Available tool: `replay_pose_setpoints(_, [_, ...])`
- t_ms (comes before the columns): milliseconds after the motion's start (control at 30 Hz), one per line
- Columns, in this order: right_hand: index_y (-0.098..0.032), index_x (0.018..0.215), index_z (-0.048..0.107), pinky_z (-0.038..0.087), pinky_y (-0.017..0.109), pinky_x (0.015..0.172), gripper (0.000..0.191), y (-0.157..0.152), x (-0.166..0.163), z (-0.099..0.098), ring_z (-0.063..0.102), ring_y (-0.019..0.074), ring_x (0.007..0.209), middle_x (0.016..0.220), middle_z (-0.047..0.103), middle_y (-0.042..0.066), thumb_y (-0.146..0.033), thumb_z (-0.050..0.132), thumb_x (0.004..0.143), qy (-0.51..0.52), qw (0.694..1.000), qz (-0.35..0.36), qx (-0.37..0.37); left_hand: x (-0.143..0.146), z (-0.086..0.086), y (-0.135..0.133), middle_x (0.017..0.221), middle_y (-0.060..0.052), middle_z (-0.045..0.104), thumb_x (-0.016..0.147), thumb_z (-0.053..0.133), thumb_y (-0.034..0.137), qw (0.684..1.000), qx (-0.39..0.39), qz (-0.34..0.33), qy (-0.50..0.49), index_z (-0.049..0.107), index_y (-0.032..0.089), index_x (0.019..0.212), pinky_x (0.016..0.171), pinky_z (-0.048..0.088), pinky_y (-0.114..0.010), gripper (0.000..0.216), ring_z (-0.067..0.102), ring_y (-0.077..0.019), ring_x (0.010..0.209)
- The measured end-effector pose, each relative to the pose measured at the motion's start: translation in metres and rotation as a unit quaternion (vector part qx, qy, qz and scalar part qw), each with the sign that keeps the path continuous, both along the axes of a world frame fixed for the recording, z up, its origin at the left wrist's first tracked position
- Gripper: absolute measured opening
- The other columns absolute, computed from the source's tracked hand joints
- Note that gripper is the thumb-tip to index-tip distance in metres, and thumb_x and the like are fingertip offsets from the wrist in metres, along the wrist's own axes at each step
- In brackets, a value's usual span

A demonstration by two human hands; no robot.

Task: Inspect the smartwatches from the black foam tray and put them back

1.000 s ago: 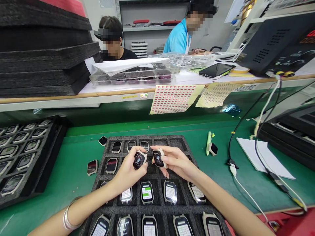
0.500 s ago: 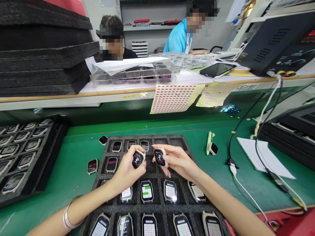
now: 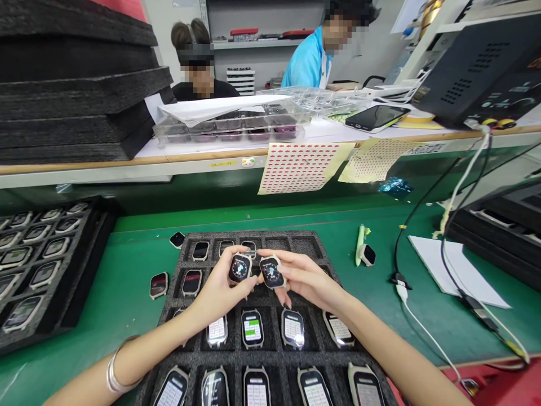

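My left hand (image 3: pixel 220 290) grips a small watch body (image 3: pixel 239 267) with a lit round dial on its screen. My right hand (image 3: pixel 305 279) pinches a second watch body (image 3: pixel 270 272) showing a similar dial. Both are held side by side, screens up, above a black foam tray (image 3: pixel 313 243) on the green mat. The tray's near rows hold several watch bodies with lit white screens, one of them a green screen (image 3: pixel 252 328). Its far row holds dark-screened ones (image 3: pixel 200 250).
Loose watch bodies lie on the mat at the tray's left (image 3: pixel 158 285) and right (image 3: pixel 366 255), beside a pen (image 3: pixel 359 243). Another filled foam tray (image 3: pixel 38 265) sits left. Cables (image 3: pixel 406 293) and paper (image 3: pixel 452 268) lie right. Two people sit beyond the raised shelf (image 3: pixel 127 164).
Both hands tilted their watch bodies so the screens face up more and brought them closer together. The left watch's dial now shows plainly.
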State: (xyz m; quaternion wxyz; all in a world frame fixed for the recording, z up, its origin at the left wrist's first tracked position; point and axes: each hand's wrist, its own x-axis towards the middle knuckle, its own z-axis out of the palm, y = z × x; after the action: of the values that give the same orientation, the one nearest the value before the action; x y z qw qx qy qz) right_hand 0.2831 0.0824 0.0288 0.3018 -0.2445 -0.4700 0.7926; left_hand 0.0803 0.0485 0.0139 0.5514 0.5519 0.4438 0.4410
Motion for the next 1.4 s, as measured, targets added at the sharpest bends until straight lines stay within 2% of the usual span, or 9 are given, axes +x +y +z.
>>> replay_pose_setpoints(100, [-0.014, 0.124, 0.051, 0.048, 0.022, 0.046, 0.04, 0.0007, 0.0, 0.0, 0.061, 0.0125, 0.057, 0.095, 0.066, 0.011, -0.026, 0.058, 0.087, -0.012, 1.0, -0.003, -0.002, -0.0015, 0.0044, -0.0004, 0.09, -0.002, 0.055, 0.075, 0.06, 0.017, 0.996, -0.044, -0.013, -0.078, 0.042, 0.022, 0.115, 0.056, 0.052, -0.027, 0.045, 0.062, -0.0182, 0.077])
replay_pose_setpoints(200, [-0.016, 0.121, 0.052, 0.047, 0.021, 0.045, 0.036, 0.0008, -0.0004, -0.0009, 0.062, 0.0131, 0.058, 0.093, 0.065, 0.009, -0.024, 0.057, 0.086, -0.019, 1.0, -0.024, 0.005, -0.0048, 0.0087, -0.0003, 0.097, -0.005, 0.06, 0.074, 0.058, 0.014, 0.989, -0.074, -0.018, -0.126, 0.043, 0.021, 0.114, 0.068, 0.055, -0.032, 0.042, 0.064, -0.0203, 0.086])
replay_pose_setpoints(333, [-0.017, 0.13, 0.045, 0.048, 0.022, 0.043, 0.048, -0.0002, -0.0007, -0.0035, 0.064, 0.0147, 0.057, 0.097, 0.065, 0.01, -0.021, 0.057, 0.084, -0.05, 0.996, -0.06, 0.037, -0.008, 0.0079, 0.0013, 0.099, -0.006, 0.063, 0.076, 0.055, 0.012, 0.983, -0.089, -0.032, -0.155, 0.044, 0.02, 0.113, 0.077, 0.054, -0.037, 0.04, 0.065, -0.0217, 0.09])
replay_pose_setpoints(433, [-0.016, 0.134, 0.042, 0.049, 0.022, 0.043, 0.054, -0.0006, 0.0004, -0.006, 0.066, 0.0166, 0.057, 0.088, 0.066, 0.008, -0.021, 0.058, 0.084, -0.069, 0.994, -0.064, 0.059, -0.0082, 0.0061, 0.0019, 0.099, -0.007, 0.064, 0.078, 0.054, 0.013, 0.984, -0.086, -0.035, -0.152, 0.046, 0.02, 0.112, 0.077, 0.054, -0.036, 0.036, 0.064, -0.0211, 0.09])
replay_pose_setpoints(633, [-0.017, 0.134, 0.043, 0.049, 0.021, 0.043, 0.052, -0.0002, 0.0023, -0.0096, 0.067, 0.0163, 0.057, 0.097, 0.068, 0.011, -0.021, 0.058, 0.085, -0.07, 0.993, -0.059, 0.079, -0.0069, 0.0091, 0.0015, 0.1, -0.007, 0.064, 0.079, 0.054, 0.013, 0.986, -0.082, -0.036, -0.138, 0.047, 0.02, 0.109, 0.078, 0.054, -0.036, 0.032, 0.064, -0.0204, 0.09])
replay_pose_setpoints(933, [-0.016, 0.133, 0.045, 0.047, 0.02, 0.04, 0.054, -0.0038, -0.0014, -0.007, 0.065, 0.0141, 0.051, 0.092, 0.069, 0.01, -0.029, 0.063, 0.084, -0.117, 0.984, -0.088, 0.106, -0.0065, 0.0089, -0.0001, 0.1, -0.007, 0.065, 0.082, 0.054, 0.015, 0.986, -0.081, -0.041, -0.14, 0.045, 0.02, 0.11, 0.077, 0.056, -0.036, 0.03, 0.064, -0.02, 0.091])
replay_pose_setpoints(1267, [-0.016, 0.131, 0.048, 0.045, 0.02, 0.038, 0.049, -0.0029, 0.0002, -0.0064, 0.065, 0.0147, 0.049, 0.095, 0.07, 0.012, -0.033, 0.059, 0.087, -0.101, 0.985, -0.088, 0.105, -0.0039, 0.0067, 0.0057, 0.088, -0.004, 0.064, 0.083, 0.062, 0.025, 0.988, -0.085, -0.031, -0.123, 0.045, 0.019, 0.102, 0.066, 0.058, -0.03, 0.027, 0.067, -0.0198, 0.083])
replay_pose_setpoints(1400, [-0.015, 0.13, 0.049, 0.045, 0.021, 0.037, 0.049, -0.0027, 0.0001, -0.0054, 0.064, 0.0147, 0.048, 0.092, 0.07, 0.012, -0.036, 0.058, 0.087, -0.092, 0.986, -0.105, 0.094, -0.0047, 0.0066, 0.0062, 0.09, -0.005, 0.065, 0.084, 0.062, 0.026, 0.989, -0.084, -0.033, -0.116, 0.045, 0.018, 0.103, 0.068, 0.058, -0.032, 0.027, 0.068, -0.0201, 0.083])
